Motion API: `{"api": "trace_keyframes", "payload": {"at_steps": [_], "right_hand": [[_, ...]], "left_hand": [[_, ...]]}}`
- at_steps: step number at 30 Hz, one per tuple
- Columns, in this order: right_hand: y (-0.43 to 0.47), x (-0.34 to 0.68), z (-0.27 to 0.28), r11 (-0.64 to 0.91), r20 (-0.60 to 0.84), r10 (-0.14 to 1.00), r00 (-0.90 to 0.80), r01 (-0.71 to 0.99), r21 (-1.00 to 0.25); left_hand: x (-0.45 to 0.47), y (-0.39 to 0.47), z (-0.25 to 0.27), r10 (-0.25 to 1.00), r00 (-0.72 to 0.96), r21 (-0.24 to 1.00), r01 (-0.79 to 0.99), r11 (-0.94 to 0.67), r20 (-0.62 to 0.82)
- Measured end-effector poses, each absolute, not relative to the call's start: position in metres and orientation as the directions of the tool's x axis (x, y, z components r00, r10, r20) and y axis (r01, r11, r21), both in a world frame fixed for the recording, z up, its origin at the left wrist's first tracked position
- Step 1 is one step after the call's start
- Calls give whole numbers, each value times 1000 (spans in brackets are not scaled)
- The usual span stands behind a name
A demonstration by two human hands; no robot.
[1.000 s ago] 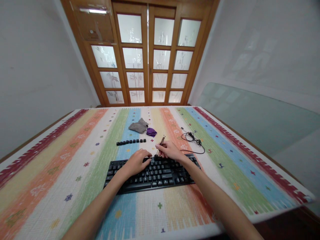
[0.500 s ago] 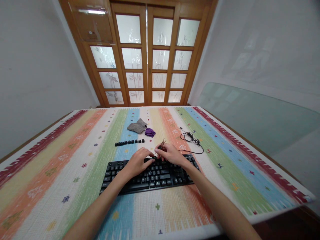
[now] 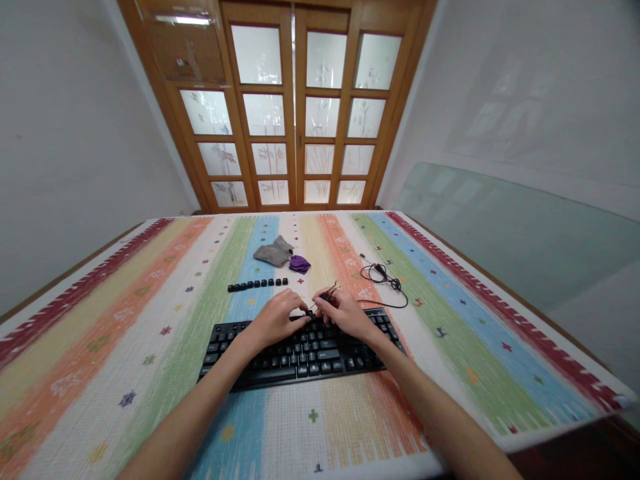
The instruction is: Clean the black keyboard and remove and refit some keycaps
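A black keyboard (image 3: 295, 363) lies across the striped cloth in front of me. My left hand (image 3: 277, 320) rests over its upper rows, fingers curled and thumb and index finger brought close together at the back edge. What sits between those fingertips is too small to make out. In my right hand (image 3: 343, 313) is a small wire keycap puller (image 3: 330, 292), dark in the middle with thin brownish prongs sticking out above the fingers. A thin wire from it reaches down to the keys beside my left fingertips. Behind the keyboard, several loose black keycaps (image 3: 257, 284) stand in a row.
A grey cloth (image 3: 273, 253) and a purple cloth pouch (image 3: 300, 265) lie beyond the keycaps. The coiled black cable (image 3: 385, 277) is at the right. Striped cloth (image 3: 170, 333) covers the table; wooden glazed doors (image 3: 295, 133) stand behind it.
My right hand has tilted the keycap puller, so its prongs now lean lower and to the right. My left hand has barely moved.
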State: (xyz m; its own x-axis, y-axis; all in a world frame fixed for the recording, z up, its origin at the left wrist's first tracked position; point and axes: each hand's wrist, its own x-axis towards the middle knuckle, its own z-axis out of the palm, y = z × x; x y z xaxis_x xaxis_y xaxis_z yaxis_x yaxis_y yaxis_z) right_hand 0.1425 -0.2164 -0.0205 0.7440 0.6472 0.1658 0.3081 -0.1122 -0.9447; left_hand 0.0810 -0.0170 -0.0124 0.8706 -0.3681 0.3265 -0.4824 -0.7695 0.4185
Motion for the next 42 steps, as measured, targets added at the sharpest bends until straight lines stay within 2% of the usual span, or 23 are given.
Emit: {"api": "trace_keyframes", "payload": {"at_steps": [4,9,15,22,27,31,34,37,42], "right_hand": [[-218,140,-27,-85,171,598,783,274,-958],[-222,137,-31,-80,192,592,783,294,-952],[-229,131,-31,-143,245,584,774,396,-907],[-231,126,-30,-204,374,563,737,563,-801],[-229,121,-34,-189,425,564,708,611,-769],[-228,121,-39,-180,458,531,713,623,-761],[-226,120,-44,-147,470,492,732,603,-784],[-224,118,-45,-88,418,462,782,510,-856],[-219,114,-35,159,302,422,855,259,-953]], "left_hand": [[85,-16,-6,-410,859,400,-507,-764,305],[89,-13,-2,-454,846,412,-533,-739,280],[88,-13,0,-471,841,455,-540,-708,266],[88,-12,3,-448,848,479,-530,-700,282],[89,-10,0,-459,839,460,-544,-702,291],[88,-12,1,-486,806,399,-590,-702,338],[87,-12,8,-483,795,385,-602,-699,367],[86,-11,15,-471,796,416,-602,-682,379],[83,-10,24,-437,791,448,-606,-657,429]]}}
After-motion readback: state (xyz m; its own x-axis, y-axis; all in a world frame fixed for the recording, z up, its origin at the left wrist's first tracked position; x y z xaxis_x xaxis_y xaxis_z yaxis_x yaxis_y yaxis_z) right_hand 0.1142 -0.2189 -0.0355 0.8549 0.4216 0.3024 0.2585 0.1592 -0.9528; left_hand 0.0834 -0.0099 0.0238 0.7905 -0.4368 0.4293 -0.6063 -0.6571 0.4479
